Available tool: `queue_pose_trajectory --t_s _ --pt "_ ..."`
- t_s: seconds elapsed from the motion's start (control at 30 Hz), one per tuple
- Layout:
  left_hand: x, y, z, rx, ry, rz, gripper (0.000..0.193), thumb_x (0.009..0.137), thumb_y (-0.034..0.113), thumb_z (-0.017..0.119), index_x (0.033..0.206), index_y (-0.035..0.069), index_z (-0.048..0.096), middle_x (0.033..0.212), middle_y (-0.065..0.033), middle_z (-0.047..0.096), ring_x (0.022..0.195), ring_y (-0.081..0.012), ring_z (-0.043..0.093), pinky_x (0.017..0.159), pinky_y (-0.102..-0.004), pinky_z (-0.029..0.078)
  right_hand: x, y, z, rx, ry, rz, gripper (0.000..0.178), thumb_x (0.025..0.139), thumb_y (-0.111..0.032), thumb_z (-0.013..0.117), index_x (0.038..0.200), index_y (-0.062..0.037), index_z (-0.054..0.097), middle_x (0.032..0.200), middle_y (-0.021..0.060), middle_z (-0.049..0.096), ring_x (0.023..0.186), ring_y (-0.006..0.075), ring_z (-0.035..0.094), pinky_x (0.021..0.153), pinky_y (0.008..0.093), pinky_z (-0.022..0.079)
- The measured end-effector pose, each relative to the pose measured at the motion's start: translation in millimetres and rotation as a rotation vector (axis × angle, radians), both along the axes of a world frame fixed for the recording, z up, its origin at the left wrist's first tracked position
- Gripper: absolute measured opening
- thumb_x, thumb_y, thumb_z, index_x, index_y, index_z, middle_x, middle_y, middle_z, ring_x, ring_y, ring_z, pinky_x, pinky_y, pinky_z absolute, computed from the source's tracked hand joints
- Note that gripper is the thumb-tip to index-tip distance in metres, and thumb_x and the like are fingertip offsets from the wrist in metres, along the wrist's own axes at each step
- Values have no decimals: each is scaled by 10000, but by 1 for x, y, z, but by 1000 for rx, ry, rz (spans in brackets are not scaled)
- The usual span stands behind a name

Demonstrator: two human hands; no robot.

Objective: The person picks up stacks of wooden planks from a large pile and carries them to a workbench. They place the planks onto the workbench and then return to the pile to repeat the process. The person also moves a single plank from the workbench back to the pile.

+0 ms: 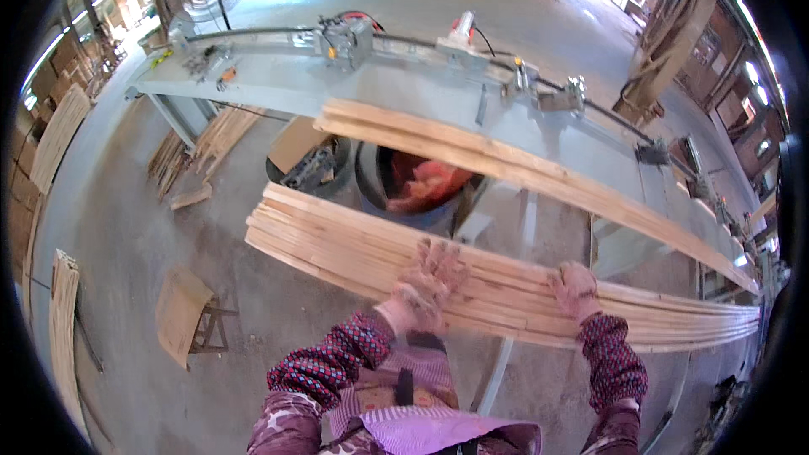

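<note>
A long stack of narrow wooden strips [337, 240] lies crosswise in front of me, laid side by side from the middle left to the far right. My left hand [425, 286] rests on top of it, fingers spread and outstretched, slightly blurred. Farther right, my right hand [577, 291] is on the same strips, its fingers bent over their far edge. Both hands look pinkish and dusty. Beyond this stack, another few long strips [522, 156] lie along the near side of a grey machine table [278, 76].
Metal clamps [345, 40] sit along the table's far rail. Under the near table edge stand a bin with red contents [421, 181] and another with a cardboard piece [301, 147]. A small stool [190, 316] stands lower left. Wood strips [63, 329] lie at the left edge.
</note>
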State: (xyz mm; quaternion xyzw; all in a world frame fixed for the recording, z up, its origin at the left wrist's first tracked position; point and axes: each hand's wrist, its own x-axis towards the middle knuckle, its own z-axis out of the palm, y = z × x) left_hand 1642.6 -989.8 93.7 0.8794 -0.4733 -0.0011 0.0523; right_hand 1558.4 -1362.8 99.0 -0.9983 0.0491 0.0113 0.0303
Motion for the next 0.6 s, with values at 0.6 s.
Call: queue_pose_trajectory --t_s 0.6 --pt "-21 7 -9 -274 -240 -274 396 789 450 694 1114 224 711 1268 -57 576 1283 -372 461 1105 -709 295 6 15 6 -14 108 -161 658 965 -654 393 961 -74 705 1036 127 680 1083 303 633 945 461 476"
